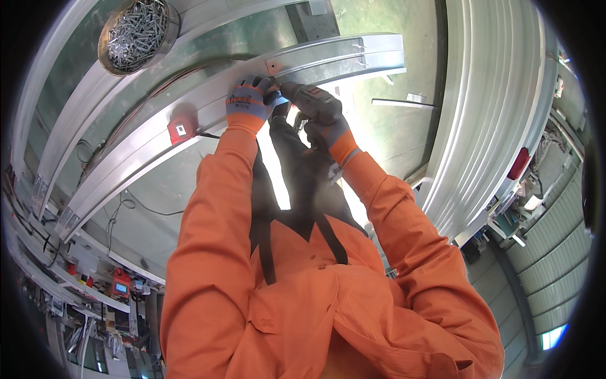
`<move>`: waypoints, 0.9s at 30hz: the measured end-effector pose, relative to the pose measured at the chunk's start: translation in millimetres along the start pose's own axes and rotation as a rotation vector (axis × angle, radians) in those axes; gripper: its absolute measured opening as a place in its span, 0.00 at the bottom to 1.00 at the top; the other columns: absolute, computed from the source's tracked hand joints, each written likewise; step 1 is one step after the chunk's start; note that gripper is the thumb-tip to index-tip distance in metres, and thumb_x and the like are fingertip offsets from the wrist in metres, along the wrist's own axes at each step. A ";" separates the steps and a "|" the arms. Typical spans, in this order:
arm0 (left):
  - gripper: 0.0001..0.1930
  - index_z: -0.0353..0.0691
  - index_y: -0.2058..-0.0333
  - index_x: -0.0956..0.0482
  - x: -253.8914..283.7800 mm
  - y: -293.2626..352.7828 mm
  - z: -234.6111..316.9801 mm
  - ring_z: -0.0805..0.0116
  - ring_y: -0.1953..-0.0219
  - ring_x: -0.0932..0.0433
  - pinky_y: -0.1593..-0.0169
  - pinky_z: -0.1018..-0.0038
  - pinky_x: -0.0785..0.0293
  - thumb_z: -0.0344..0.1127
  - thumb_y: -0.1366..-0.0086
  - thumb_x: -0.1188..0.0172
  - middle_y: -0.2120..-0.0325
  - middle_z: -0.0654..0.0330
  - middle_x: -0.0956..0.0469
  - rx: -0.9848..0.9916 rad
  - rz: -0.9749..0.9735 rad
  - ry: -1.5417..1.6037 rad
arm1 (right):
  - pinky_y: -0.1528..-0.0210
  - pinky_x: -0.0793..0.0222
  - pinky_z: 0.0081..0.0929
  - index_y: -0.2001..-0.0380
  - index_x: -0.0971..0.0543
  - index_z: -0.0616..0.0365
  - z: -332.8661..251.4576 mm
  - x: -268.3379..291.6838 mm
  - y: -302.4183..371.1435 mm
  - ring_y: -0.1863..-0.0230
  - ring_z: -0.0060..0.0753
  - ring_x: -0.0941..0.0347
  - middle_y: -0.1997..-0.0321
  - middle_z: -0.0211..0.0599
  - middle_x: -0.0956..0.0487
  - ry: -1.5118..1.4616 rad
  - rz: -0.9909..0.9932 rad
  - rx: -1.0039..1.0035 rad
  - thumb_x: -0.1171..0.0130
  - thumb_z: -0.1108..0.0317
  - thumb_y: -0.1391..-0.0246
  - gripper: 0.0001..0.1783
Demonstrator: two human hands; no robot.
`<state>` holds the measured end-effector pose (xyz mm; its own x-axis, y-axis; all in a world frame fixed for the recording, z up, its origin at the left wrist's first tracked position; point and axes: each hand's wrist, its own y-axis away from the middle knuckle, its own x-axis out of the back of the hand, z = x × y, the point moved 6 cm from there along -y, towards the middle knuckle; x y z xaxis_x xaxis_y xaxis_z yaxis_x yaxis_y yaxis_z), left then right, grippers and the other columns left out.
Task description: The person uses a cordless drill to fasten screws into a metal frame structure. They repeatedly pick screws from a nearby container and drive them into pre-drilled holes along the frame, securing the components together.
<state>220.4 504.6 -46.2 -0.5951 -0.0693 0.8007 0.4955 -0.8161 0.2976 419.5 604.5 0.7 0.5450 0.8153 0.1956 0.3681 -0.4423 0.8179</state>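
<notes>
Head view: drill (314, 102) tip toward upper left

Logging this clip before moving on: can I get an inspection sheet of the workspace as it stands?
Surface: long grey metal channel rails, laid side by side over a green floor.
Job's things: dark power drill, tip at a small bracket on the rail.
Clutter: round bowl of screws; red tape measure on the rail.
Hands: left hand, gloved, pressed on the rail by the drill tip; right hand, gloved, gripping the drill.
Cables: thin dark wires beside the rails.
Surroundings: stacked metal profiles on the right; cluttered shelves lower left.
</notes>
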 end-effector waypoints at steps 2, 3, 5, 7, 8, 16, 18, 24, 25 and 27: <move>0.26 0.58 0.47 0.18 0.7 -1.5 2.3 0.50 0.52 0.19 0.47 0.56 0.23 0.55 0.44 0.28 0.52 0.59 0.20 0.024 -0.036 -0.007 | 0.69 0.22 0.37 0.58 0.18 0.61 -32.2 -1.8 20.9 0.72 0.39 0.18 0.71 0.42 0.16 0.342 0.077 0.060 0.32 0.66 0.50 0.16; 0.26 0.58 0.47 0.18 1.1 -1.5 3.2 0.50 0.51 0.20 0.46 0.56 0.23 0.54 0.44 0.27 0.51 0.60 0.21 0.055 -0.065 -0.013 | 0.66 0.20 0.38 0.58 0.18 0.60 -51.2 -4.1 25.9 0.70 0.41 0.17 0.71 0.44 0.16 0.532 0.119 0.116 0.32 0.63 0.50 0.17; 0.26 0.58 0.46 0.19 4.1 1.4 7.1 0.51 0.48 0.21 0.44 0.57 0.24 0.51 0.45 0.27 0.48 0.61 0.22 0.092 -0.112 -0.027 | 0.52 0.23 0.40 0.53 0.17 0.58 -80.4 -14.9 29.8 0.55 0.50 0.18 0.57 0.48 0.15 0.821 -0.071 0.027 0.38 0.54 0.45 0.22; 0.26 0.59 0.46 0.19 7.8 3.2 8.8 0.53 0.46 0.22 0.42 0.57 0.24 0.49 0.44 0.27 0.45 0.63 0.24 0.109 -0.136 -0.045 | 0.45 0.24 0.41 0.52 0.17 0.56 -91.3 -22.1 31.8 0.47 0.54 0.19 0.50 0.50 0.15 1.002 -0.162 -0.030 0.42 0.49 0.43 0.25; 0.26 0.59 0.46 0.19 8.7 2.9 9.2 0.53 0.45 0.22 0.42 0.57 0.24 0.48 0.44 0.27 0.44 0.63 0.24 0.108 -0.157 -0.049 | 0.44 0.24 0.42 0.53 0.17 0.56 -95.0 -24.8 32.9 0.47 0.54 0.19 0.51 0.49 0.15 1.042 -0.155 -0.040 0.42 0.50 0.44 0.24; 0.27 0.61 0.49 0.18 11.8 -0.2 8.5 0.55 0.48 0.21 0.44 0.58 0.23 0.44 0.52 0.25 0.49 0.63 0.22 0.091 -0.106 -0.048 | 0.43 0.24 0.42 0.52 0.17 0.55 -100.8 -28.6 26.1 0.47 0.53 0.18 0.52 0.49 0.14 1.151 -0.139 -0.105 0.42 0.49 0.45 0.24; 0.27 0.61 0.49 0.18 13.5 0.9 8.9 0.55 0.47 0.21 0.44 0.58 0.23 0.45 0.51 0.25 0.49 0.63 0.23 0.091 -0.143 -0.032 | 0.43 0.24 0.43 0.53 0.17 0.55 -105.7 -28.5 27.5 0.47 0.53 0.18 0.52 0.49 0.14 1.103 -0.158 -0.160 0.42 0.48 0.45 0.25; 0.28 0.61 0.48 0.19 6.9 2.0 6.0 0.55 0.46 0.21 0.43 0.58 0.23 0.48 0.50 0.26 0.48 0.63 0.22 0.053 -0.088 -0.020 | 0.43 0.24 0.43 0.53 0.17 0.52 -92.3 -26.0 24.0 0.46 0.52 0.19 0.50 0.49 0.15 1.031 -0.133 -0.112 0.41 0.46 0.45 0.25; 0.28 0.60 0.47 0.19 3.9 2.0 4.6 0.55 0.46 0.21 0.43 0.58 0.23 0.48 0.49 0.26 0.48 0.63 0.22 0.029 -0.041 -0.019 | 0.42 0.25 0.43 0.53 0.17 0.52 -84.0 -25.0 21.0 0.45 0.52 0.20 0.50 0.48 0.15 1.060 -0.142 -0.112 0.41 0.46 0.45 0.25; 0.28 0.59 0.47 0.19 4.3 1.5 6.2 0.54 0.46 0.21 0.44 0.58 0.23 0.48 0.49 0.26 0.48 0.62 0.22 0.021 -0.071 -0.028 | 0.41 0.25 0.42 0.53 0.17 0.51 -71.8 -22.9 15.4 0.44 0.51 0.20 0.48 0.47 0.16 1.113 -0.154 -0.115 0.41 0.45 0.45 0.25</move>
<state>222.6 506.7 -39.1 -0.6111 0.0043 0.7915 0.4662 -0.8062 0.3643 358.7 605.8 47.6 -0.4957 0.7633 0.4143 0.2701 -0.3179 0.9088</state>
